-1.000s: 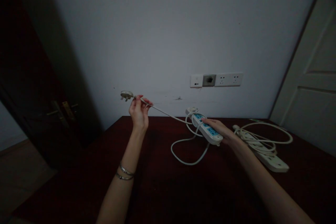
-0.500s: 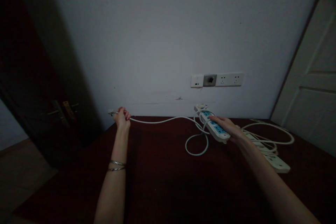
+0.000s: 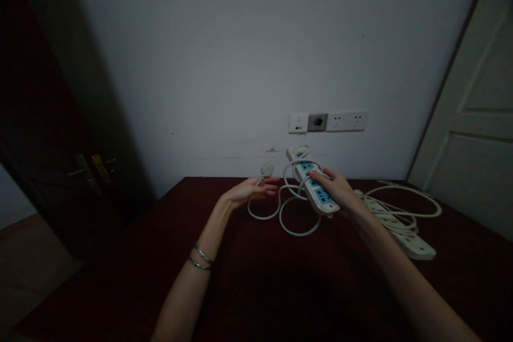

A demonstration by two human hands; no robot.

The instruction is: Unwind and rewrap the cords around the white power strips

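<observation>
My right hand [image 3: 332,184] is closed around a white power strip [image 3: 320,195] with blue socket faces, the thumb lying across its top. Loops of the strip's white cord [image 3: 300,234] are wound about it and hang down in front. At the cord's free end, a white plug [image 3: 266,170] points up just above my left hand [image 3: 252,191]. That hand holds the cord close below the plug, loosely, between thumb and fingers, with the other fingers stretched toward the strip. Slack cord sags between the two hands.
A second power strip [image 3: 417,246] with coiled cord lies at the right on the dark red table [image 3: 248,288]. Wall sockets [image 3: 347,122] sit above the table's back edge. A dark door [image 3: 52,133] stands at the left, a pale panelled door [image 3: 481,160] at the right.
My left hand has moved right with the plug end, from the far left to near the power strip. The cord between my hands has gone slack. The strip is slightly further left and higher.
</observation>
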